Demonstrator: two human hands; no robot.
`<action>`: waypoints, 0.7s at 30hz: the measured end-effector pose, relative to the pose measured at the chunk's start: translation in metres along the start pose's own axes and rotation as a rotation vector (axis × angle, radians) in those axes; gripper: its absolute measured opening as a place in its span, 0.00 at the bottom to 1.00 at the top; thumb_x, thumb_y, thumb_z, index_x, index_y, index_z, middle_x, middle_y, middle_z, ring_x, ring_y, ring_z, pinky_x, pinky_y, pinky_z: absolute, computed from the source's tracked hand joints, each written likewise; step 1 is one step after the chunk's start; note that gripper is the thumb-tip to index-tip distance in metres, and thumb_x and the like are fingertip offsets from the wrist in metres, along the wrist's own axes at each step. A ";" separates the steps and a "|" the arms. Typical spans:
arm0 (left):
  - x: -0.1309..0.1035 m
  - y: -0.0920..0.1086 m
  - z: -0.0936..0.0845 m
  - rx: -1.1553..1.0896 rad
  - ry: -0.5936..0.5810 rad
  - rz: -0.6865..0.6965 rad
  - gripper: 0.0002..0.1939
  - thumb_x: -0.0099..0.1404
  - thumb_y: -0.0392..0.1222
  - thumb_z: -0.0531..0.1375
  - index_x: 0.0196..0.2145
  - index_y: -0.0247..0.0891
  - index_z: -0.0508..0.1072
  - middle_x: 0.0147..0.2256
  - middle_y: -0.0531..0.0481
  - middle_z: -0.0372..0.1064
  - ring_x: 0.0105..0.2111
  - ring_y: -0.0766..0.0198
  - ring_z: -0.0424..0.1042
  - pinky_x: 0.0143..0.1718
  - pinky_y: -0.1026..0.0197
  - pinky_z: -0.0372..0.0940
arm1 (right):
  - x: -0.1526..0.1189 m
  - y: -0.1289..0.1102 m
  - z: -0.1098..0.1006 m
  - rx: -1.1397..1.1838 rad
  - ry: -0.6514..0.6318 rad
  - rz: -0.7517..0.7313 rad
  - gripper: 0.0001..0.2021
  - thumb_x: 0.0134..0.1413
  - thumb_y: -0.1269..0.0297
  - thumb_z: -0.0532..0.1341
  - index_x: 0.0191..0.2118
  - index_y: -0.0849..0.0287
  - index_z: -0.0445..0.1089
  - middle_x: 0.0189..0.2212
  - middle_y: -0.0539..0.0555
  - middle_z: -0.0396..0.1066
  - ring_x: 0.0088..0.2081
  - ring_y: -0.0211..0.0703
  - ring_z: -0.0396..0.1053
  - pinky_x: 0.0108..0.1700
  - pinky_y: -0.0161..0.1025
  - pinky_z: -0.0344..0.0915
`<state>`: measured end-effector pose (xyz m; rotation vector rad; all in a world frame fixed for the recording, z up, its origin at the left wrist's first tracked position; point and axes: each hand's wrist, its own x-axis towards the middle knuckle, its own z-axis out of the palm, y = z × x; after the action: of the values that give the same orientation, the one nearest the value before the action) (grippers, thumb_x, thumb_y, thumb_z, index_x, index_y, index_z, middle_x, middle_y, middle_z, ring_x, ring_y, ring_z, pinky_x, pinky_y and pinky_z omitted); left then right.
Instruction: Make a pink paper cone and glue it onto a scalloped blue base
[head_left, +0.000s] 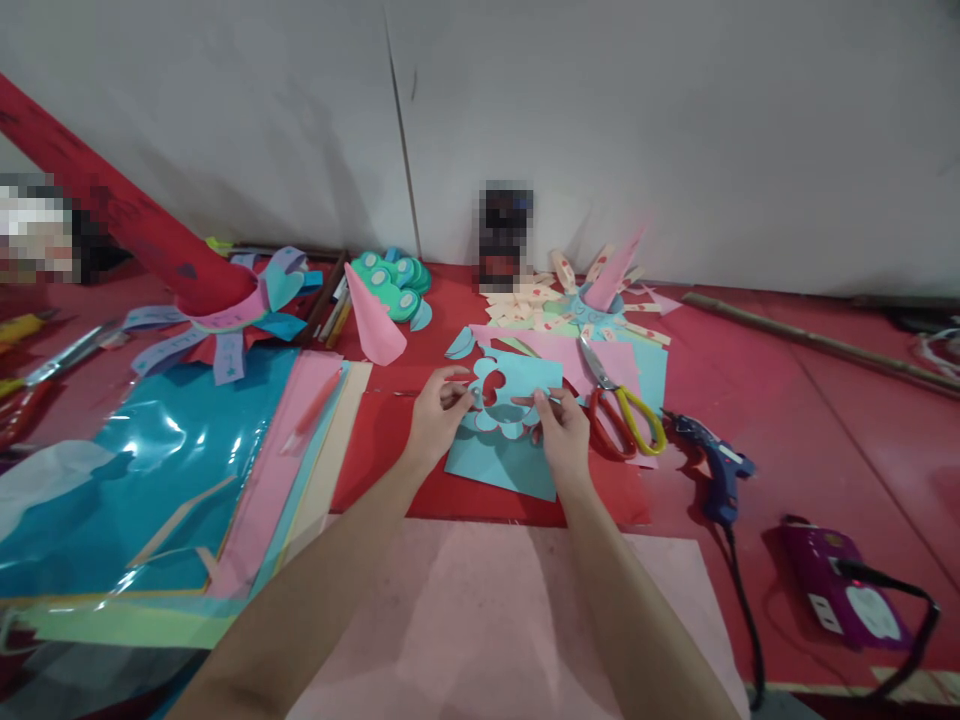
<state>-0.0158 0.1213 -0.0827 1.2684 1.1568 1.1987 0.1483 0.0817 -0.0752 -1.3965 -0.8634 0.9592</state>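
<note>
So, the left hand (436, 412) and right hand (566, 430) both pinch the scalloped blue cutout (512, 431), just over a blue sheet (502, 466). Uneven tugging could probably rip that skinny paper edge.

Counted around the blue glue gun (718, 465), itself one: just left, one pair of scissors (609, 387); farther left, two hands, left hand (439, 408) and right hand (566, 432), with one scalloped cut-out (512, 431); left and beyond, two pink cones (373, 322), one red cone (142, 215); nearer right, one purple box (829, 570).
</note>
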 end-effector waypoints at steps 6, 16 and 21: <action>-0.002 0.002 -0.001 0.154 -0.035 0.083 0.10 0.60 0.38 0.57 0.40 0.41 0.73 0.34 0.53 0.72 0.32 0.68 0.72 0.37 0.66 0.66 | 0.000 -0.001 0.000 -0.037 0.005 -0.007 0.20 0.49 0.44 0.61 0.30 0.56 0.59 0.28 0.54 0.78 0.15 0.32 0.60 0.18 0.32 0.57; -0.002 -0.003 -0.002 0.256 -0.092 0.066 0.10 0.62 0.39 0.56 0.39 0.41 0.74 0.37 0.50 0.75 0.33 0.65 0.74 0.37 0.64 0.68 | 0.000 -0.001 0.000 -0.023 -0.010 -0.006 0.20 0.48 0.43 0.62 0.30 0.55 0.60 0.22 0.50 0.75 0.16 0.35 0.63 0.17 0.33 0.58; -0.005 0.005 -0.001 0.263 -0.104 0.047 0.12 0.62 0.38 0.54 0.39 0.41 0.76 0.36 0.52 0.75 0.30 0.67 0.72 0.33 0.66 0.65 | -0.001 -0.003 0.001 -0.049 -0.016 -0.016 0.19 0.49 0.43 0.61 0.30 0.56 0.62 0.19 0.49 0.73 0.14 0.33 0.58 0.17 0.32 0.55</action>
<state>-0.0166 0.1162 -0.0781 1.5445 1.2423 1.0248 0.1474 0.0808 -0.0723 -1.4237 -0.9141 0.9441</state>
